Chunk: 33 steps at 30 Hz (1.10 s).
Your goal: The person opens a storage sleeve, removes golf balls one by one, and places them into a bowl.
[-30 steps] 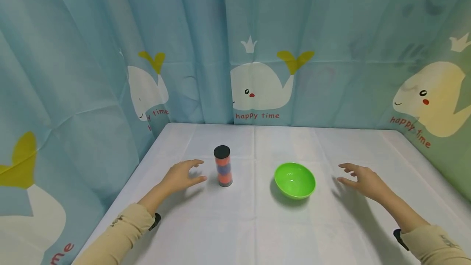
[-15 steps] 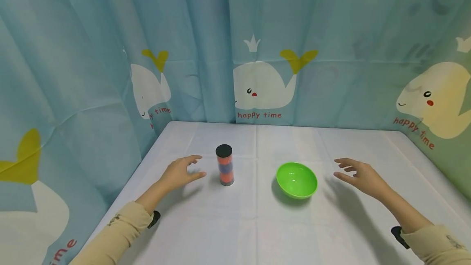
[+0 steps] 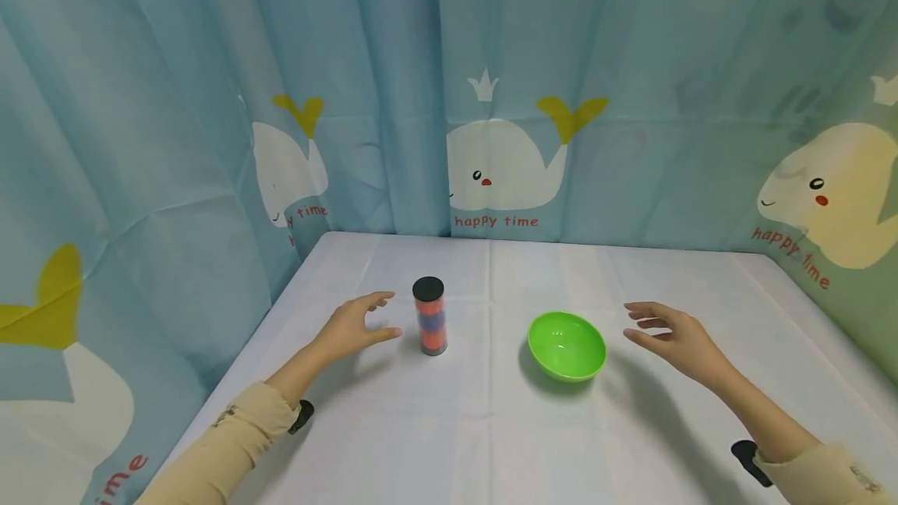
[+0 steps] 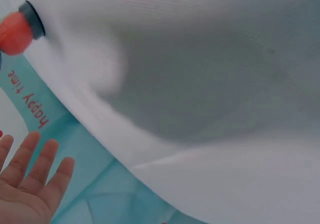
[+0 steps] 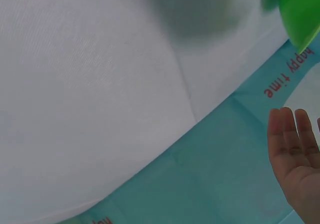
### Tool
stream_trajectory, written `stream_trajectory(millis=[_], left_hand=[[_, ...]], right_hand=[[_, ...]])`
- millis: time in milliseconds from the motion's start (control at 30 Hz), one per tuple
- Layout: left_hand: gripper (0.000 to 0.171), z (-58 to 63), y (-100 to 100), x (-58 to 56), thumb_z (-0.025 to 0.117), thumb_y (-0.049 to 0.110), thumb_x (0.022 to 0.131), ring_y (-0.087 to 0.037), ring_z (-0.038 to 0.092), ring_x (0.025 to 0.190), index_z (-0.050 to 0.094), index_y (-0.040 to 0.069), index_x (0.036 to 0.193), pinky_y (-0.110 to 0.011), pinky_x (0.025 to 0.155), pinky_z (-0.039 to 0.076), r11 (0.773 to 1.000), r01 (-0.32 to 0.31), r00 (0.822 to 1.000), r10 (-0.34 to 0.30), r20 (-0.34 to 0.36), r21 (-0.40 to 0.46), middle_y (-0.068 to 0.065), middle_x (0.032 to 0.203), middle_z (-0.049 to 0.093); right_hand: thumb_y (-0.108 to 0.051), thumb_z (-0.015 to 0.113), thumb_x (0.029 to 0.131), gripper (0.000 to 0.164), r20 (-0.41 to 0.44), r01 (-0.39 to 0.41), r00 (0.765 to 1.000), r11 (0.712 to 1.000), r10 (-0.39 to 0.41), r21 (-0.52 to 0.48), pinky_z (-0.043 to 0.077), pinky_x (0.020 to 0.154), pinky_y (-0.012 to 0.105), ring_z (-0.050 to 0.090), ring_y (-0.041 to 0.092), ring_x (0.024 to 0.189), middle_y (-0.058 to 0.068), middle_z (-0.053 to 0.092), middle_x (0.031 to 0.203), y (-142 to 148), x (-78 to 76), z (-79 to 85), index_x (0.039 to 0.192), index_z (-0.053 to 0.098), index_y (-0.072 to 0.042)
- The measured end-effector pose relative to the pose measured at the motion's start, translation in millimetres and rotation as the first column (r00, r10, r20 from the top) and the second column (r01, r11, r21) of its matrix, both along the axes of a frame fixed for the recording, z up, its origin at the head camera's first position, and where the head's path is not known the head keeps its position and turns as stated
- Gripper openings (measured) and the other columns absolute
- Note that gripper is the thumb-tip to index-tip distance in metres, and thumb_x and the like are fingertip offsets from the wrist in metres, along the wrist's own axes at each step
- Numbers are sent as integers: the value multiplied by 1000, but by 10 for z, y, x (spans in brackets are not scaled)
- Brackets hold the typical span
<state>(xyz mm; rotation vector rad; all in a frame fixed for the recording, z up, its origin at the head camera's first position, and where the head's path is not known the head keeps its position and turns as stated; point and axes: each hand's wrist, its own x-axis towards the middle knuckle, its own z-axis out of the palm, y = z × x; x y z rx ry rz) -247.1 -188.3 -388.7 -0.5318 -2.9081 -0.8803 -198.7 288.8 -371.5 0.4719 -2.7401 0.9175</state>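
A clear tube of balls (image 3: 431, 322), orange and blue with a black lid, stands upright on the table. My left hand (image 3: 348, 327) hovers just left of it, thumb and fingers spread apart, not touching it. In the left wrist view the tube's end (image 4: 22, 29) shows at the upper left, above the hand's fingers (image 4: 42, 166). A bright green bowl (image 3: 566, 346) sits upright to the right of the tube, with nothing visible inside. To the right of the bowl my right hand (image 3: 677, 340) is held in the air, fingers loosely extended, with a gap between it and the rim.
A white cloth (image 3: 484, 443) with fold creases covers the table. Light blue curtains (image 3: 379, 100) with whale prints enclose the back and both sides. Dark bands (image 3: 752, 462) are on the wrists, by the beige sleeves.
My right hand has moved left, closer to the bowl. The left hand has shifted slightly right toward the tube. The tube and bowl stay in place; the head view has turned a little.
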Motion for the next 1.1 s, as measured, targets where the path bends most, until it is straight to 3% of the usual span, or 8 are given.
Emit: stream_trajectory(millis=[167,300,433,533,600,667,867,1100], left_hand=[[69,7,37,-11,76,32,79,-40,51,120,48,8,137,-56,96,43,998,21,1000,-22,12,61,-20,132,55],[71,16,86,-45,75,34,79,-39,49,123,46,9,138,-56,98,42,995,35,999,-36,17,89,-18,136,52],[71,20,140,-70,76,33,78,-38,48,125,46,9,138,-56,100,40,994,38,999,-39,12,100,-16,137,51],[73,5,182,-85,76,32,78,-39,47,126,45,7,139,-56,101,39,992,56,998,-57,11,109,-18,138,50],[74,-14,211,-101,76,32,78,-40,46,126,44,5,139,-56,102,39,988,67,997,-71,24,136,-19,138,49],[75,-33,239,-117,77,30,78,-39,45,127,42,5,140,-55,103,39,981,70,995,-82,56,183,-19,140,48],[73,-86,309,-183,76,25,79,-39,45,128,41,6,140,-54,102,40,942,106,983,-148,109,320,-20,136,50],[71,-113,396,-208,77,21,79,-40,46,127,43,4,139,-55,102,39,917,150,975,-199,98,371,-18,139,49]], right_hand=[[-15,69,86,40,-6,-16,1000,999,15,-46,52,73,17,65,31,97,20,64,115,-120,65,-11,121,59,0],[-13,69,85,39,-16,-46,999,995,44,-86,52,74,16,66,21,96,19,64,115,-226,98,29,121,59,-1],[-10,68,86,38,-15,-108,994,982,107,-152,53,75,16,64,1,95,19,64,115,-328,124,53,121,58,0],[-8,67,86,37,-15,-147,989,969,147,-200,53,76,16,61,-6,95,7,65,113,-391,134,65,121,59,0],[-8,67,86,37,-10,-161,987,962,163,-220,53,76,17,61,-6,96,-5,64,112,-426,136,73,121,59,0],[-9,67,86,37,-1,-173,984,957,178,-233,54,77,18,62,-2,96,-6,64,112,-456,132,81,121,59,-1],[-10,67,86,36,14,-188,980,954,196,-233,54,77,19,65,6,97,21,63,115,-518,121,88,120,60,-2],[-10,67,87,36,23,-196,978,955,207,-224,54,78,20,66,14,97,22,63,116,-542,91,76,121,59,-1]])
